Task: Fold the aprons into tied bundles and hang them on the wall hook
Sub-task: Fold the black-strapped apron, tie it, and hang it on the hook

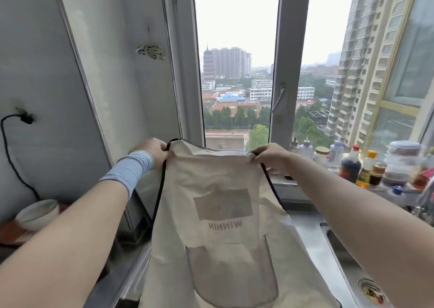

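- The apron [216,213] is held up and hangs open in front of the window, above the steel desk [305,230]. Its top corners are pinched, one by the left hand [152,151] and one by the right hand [270,157]. The hands are set well apart, each clamped on cloth and black ties [160,185].
- No fold has been made yet, so the whole length hangs loose. The lower hem is out of view and could be dragged into the sink [340,256] if the cloth is lowered carelessly.
- The bottles [351,166] crowded on the sill near the right hand could be knocked over if the apron is swung or spread to that side.
- A corner could be let slip when the grip is changed for folding, and the halves would then be matched crookedly.
- The ties could be trapped inside the fold, so that nothing is left to bind the bundle.
- What is taken for the wall hook [148,32] already has a cord bundle [151,52] hanging below it. A bulky apron bundle may be seated badly there and fall.
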A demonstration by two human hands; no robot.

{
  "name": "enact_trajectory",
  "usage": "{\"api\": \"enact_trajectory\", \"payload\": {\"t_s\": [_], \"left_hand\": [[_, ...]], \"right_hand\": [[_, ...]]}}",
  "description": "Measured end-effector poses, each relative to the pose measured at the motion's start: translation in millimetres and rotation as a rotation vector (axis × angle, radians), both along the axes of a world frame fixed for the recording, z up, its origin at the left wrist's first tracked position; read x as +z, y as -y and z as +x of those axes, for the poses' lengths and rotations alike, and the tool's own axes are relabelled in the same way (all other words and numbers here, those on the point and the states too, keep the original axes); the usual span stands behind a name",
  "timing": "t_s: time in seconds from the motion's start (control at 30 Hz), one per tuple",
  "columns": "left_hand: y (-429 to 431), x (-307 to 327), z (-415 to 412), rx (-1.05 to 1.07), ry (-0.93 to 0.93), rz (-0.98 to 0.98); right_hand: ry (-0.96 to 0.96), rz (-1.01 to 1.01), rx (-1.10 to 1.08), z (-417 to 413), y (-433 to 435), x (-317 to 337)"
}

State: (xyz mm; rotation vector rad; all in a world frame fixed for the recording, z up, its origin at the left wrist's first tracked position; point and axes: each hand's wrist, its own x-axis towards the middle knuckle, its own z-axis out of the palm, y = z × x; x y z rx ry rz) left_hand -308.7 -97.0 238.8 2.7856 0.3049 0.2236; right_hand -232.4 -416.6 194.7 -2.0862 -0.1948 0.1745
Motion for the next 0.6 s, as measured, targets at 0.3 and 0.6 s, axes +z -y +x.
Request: {"api": "enact_trajectory", "payload": {"t_s": [0.3, 0.6], "left_hand": [[56, -69, 109, 0.150, -0.035, -0.197], [92, -187, 256, 0.089, -0.152, -0.380]], "right_hand": [[0.234, -0.465, -0.304, 90, 23, -72], [-0.013, -0.348, -0.224, 231, 32, -178]]}}
